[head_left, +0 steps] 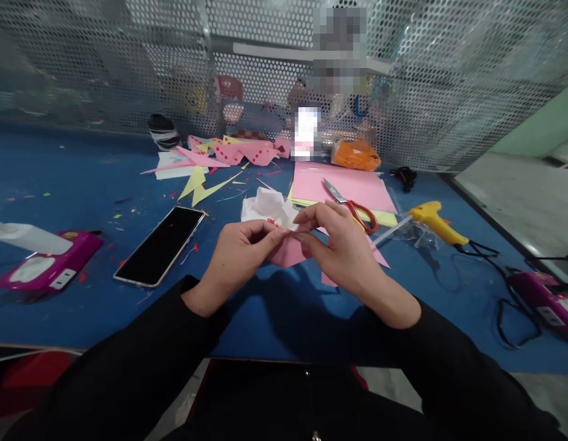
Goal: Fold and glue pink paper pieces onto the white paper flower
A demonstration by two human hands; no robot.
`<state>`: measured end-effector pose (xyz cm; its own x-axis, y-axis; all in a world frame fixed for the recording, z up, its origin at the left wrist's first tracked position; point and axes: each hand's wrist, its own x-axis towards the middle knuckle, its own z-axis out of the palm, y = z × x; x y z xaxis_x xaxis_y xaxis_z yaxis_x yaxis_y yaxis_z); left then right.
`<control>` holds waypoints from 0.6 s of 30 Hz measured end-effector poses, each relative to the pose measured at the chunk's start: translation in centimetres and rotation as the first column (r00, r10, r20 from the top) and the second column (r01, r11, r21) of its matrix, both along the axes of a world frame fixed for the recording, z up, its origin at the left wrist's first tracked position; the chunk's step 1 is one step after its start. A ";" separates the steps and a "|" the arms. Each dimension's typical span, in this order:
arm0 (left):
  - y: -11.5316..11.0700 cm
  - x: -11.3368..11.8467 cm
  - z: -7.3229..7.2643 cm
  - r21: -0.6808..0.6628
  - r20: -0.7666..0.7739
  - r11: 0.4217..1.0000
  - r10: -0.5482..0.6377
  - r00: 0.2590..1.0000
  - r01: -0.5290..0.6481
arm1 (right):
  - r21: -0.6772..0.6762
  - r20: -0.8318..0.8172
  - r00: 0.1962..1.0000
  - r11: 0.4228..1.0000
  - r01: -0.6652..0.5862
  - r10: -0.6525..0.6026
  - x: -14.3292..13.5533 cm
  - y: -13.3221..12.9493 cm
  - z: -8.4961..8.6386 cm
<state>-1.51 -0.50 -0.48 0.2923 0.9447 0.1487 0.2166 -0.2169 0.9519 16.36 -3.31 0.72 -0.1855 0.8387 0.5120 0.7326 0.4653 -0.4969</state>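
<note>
My left hand (244, 254) and my right hand (339, 248) meet over the table, both pinching a small pink piece of paper (290, 253) between thumbs and fingertips. Part of the paper is hidden by the fingers. Small red bits (273, 222) show just above my left fingertips. Right behind the fingertips is a crumpled white paper (266, 202). Scissors with red-orange handles (363, 214) lie just beyond my right hand, on a stack of pink sheets (306, 179) with yellow sheets under it. More pink paper (379, 254) shows beside my right wrist.
A phone (159, 246) lies left of my left hand. Beyond it are yellow scraps (196, 187) and pink cut-outs (249, 151). A yellow glue gun (437, 223) with a black cord lies right. Purple boxes (49, 263) flank the blue table (284, 331). A perforated metal screen (265, 76) stands behind.
</note>
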 end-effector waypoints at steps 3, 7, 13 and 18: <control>0.0 -0.1 0.2 -0.007 0.015 1.000 -0.004 1.000 0.004 | 0.005 -0.015 1.000 1.000 0.012 -0.012 0.0 0.1 0.1; 0.0 -0.1 0.2 -0.005 0.029 1.000 -0.019 0.999 0.019 | -0.008 -0.014 1.000 1.000 0.014 -0.014 0.0 0.1 0.1; -0.1 0.2 0.1 0.014 0.003 1.000 0.005 1.000 -0.005 | -0.051 -0.018 1.000 0.999 0.007 -0.008 0.0 0.0 0.2; -0.1 0.1 0.4 -0.018 0.026 1.000 0.001 1.000 0.000 | -0.080 -0.112 0.994 0.997 -0.008 -0.001 0.2 0.2 0.3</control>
